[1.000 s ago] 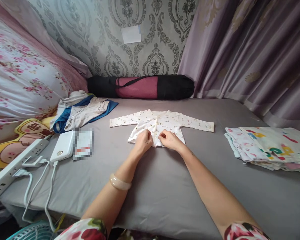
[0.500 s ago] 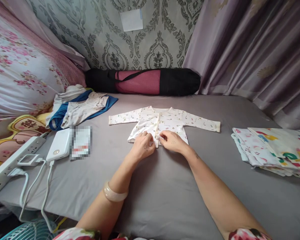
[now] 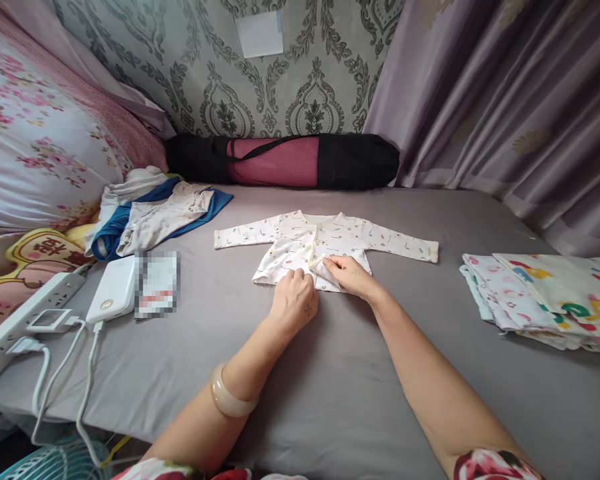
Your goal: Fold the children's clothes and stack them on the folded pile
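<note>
A small white printed baby shirt lies flat on the grey bed sheet, sleeves spread to both sides. My right hand pinches the shirt's front edge near the hem and has it lifted and turned over slightly. My left hand rests at the hem just left of it, fingers curled onto the cloth. A pale bangle sits on my left wrist.
A pile of loose clothes lies at the back left, a stack of folded printed cloths at the right. A white power bank, a power strip with cables, and a black-and-pink rolled bag by the wall.
My right hand has lifted and turned the shirt's front edge near the hem. My left hand has drawn back a little toward me. The view shifted slightly.
</note>
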Tool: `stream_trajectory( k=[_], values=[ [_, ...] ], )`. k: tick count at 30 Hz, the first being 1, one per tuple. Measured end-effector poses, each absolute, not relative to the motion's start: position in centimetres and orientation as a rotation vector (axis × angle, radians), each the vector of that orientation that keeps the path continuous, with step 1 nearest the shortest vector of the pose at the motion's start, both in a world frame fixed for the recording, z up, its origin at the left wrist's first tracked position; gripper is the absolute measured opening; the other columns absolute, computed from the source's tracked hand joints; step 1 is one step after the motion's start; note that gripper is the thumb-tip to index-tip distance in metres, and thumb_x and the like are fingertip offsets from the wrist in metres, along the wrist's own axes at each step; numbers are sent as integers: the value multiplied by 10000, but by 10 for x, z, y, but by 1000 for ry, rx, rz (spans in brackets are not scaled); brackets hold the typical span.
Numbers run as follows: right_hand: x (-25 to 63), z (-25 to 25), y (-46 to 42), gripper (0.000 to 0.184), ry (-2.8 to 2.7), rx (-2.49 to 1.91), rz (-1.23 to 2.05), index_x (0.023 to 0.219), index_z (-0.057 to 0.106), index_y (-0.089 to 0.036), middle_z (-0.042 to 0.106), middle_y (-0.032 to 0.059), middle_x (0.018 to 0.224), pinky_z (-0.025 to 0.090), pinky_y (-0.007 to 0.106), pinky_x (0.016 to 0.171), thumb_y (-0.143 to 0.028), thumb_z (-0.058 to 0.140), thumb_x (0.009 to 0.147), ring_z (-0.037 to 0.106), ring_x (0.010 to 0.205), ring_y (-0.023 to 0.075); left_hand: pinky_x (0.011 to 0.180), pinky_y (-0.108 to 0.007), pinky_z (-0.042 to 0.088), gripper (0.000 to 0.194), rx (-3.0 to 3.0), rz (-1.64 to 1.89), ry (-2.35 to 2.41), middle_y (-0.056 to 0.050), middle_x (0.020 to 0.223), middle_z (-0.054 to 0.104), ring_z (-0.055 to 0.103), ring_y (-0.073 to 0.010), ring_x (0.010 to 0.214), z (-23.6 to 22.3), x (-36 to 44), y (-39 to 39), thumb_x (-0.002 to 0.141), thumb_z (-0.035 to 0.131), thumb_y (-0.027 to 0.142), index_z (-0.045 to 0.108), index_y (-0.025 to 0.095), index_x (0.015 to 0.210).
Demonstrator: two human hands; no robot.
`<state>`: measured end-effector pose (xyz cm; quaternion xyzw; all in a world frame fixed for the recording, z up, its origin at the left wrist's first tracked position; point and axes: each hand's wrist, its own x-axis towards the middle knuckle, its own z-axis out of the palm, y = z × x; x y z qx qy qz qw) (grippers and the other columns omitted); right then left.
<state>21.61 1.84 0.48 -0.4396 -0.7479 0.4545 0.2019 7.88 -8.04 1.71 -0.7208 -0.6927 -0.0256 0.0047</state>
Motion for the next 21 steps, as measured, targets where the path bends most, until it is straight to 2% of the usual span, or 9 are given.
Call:
stream_trajectory(
  k=[7, 16, 21],
  values=[
    [217, 5, 19, 382, -2143, -1098, 1280, 628, 363, -224, 286, -68, 588, 247, 246, 551, -532, 409, 850, 273, 567, 102, 697, -307, 424, 184, -2261, -237, -2277, -99, 886, 624, 585, -221, 858, 14, 72, -79, 888, 426, 174, 604, 167, 840],
    [223, 9, 20, 361, -2153, -1003, 1281, 653, 407, -216, 298, -62, 591, 232, 247, 544, -491, 423, 886, 288, 567, 105, 691, -269, 411, 149, -2254, -861, -2274, -39, 780, 591, 562, -168, 779, 4, 68, -76, 874, 484, 208, 553, 193, 742],
    [222, 11, 19, 355, -2290, -875, 1256, 630, 401, -206, 329, -50, 629, 260, 244, 587, -450, 418, 887, 319, 617, 107, 677, -272, 402, 163, -2332, -839, -2333, -49, 771, 599, 564, -173, 770, -1, 74, -75, 871, 491, 233, 573, 185, 738]
  ],
)
